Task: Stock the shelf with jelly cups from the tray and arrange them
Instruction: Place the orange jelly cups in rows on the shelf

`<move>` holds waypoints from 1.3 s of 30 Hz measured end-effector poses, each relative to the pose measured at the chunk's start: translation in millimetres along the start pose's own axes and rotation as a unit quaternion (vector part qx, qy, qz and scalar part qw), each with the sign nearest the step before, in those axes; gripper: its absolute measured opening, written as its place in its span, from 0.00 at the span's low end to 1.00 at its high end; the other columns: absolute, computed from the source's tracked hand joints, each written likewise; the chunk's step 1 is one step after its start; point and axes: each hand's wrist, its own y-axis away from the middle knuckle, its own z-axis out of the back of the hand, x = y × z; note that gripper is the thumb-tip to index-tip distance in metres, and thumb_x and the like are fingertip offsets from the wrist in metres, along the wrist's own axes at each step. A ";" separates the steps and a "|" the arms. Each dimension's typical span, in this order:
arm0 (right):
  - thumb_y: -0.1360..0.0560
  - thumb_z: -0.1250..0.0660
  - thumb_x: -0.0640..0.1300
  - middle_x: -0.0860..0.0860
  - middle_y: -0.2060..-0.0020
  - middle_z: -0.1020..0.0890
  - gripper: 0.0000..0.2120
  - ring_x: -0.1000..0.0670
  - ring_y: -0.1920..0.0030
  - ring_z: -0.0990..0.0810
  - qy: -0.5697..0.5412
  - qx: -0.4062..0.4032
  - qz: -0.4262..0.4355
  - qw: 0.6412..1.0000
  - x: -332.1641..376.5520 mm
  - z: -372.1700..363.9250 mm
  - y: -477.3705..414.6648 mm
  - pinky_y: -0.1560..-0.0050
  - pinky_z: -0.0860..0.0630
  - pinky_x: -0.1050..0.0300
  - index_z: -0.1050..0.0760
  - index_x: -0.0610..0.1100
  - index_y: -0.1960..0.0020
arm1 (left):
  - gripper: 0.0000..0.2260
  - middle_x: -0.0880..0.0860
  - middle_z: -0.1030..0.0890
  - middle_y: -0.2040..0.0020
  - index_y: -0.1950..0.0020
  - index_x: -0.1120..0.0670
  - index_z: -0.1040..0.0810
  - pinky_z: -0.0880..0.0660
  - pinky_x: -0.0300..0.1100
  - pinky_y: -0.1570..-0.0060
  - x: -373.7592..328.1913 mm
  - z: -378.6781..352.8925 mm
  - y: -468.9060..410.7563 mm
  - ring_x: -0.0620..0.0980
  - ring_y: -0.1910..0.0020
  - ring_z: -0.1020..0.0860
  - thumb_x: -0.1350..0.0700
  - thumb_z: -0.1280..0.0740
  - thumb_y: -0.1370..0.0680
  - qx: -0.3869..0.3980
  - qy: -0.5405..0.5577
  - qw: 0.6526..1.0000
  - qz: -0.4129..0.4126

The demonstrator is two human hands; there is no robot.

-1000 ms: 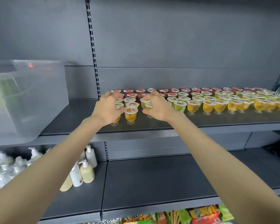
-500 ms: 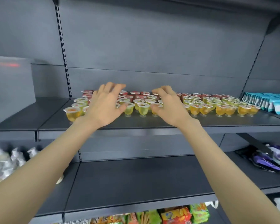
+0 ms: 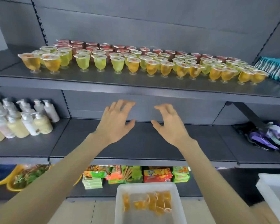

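Nearest, the tray holds a few orange jelly cups. Above it the left hand and right hand hover, each grip wide, empty. Best lift cups upright by their rims, then line them along the far shelf front.

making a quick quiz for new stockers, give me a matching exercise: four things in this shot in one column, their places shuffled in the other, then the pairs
Things
1. white plastic tray of orange jelly cups
2. white and cream pump bottles
3. teal and white packets
4. bright snack packs

Places
A. top shelf, right end
B. lowest shelf, middle
C. nearest the camera, bottom of the view
D. middle shelf, left end

Pairs: 1-C, 2-D, 3-A, 4-B
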 end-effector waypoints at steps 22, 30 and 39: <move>0.23 0.37 0.46 0.46 0.34 0.31 0.21 0.46 0.35 0.30 -0.086 0.324 -0.275 0.901 -261.3 -336.6 152.7 0.38 0.32 0.55 0.33 0.45 0.31 | 0.24 0.54 0.34 0.32 0.27 0.51 0.40 0.35 0.47 0.37 -21.5 -415.7 187.8 0.55 0.33 0.33 0.50 0.39 0.22 0.439 0.103 0.871 0.198; 0.23 0.36 0.48 0.47 0.36 0.27 0.20 0.46 0.37 0.26 -0.127 0.352 -0.301 0.877 -336.8 -443.4 207.9 0.37 0.29 0.52 0.32 0.45 0.32 | 0.25 0.58 0.33 0.32 0.28 0.55 0.38 0.34 0.50 0.37 -30.7 -546.4 267.9 0.58 0.33 0.32 0.51 0.36 0.22 0.446 0.151 0.811 0.347; 0.25 0.33 0.56 0.49 0.35 0.26 0.25 0.48 0.36 0.27 -0.194 0.249 -0.338 0.887 -372.1 -512.8 233.8 0.37 0.28 0.50 0.31 0.47 0.33 | 0.36 0.63 0.27 0.38 0.32 0.60 0.31 0.27 0.54 0.45 -31.8 -625.4 294.4 0.59 0.41 0.28 0.34 0.44 0.28 0.303 0.210 0.833 0.412</move>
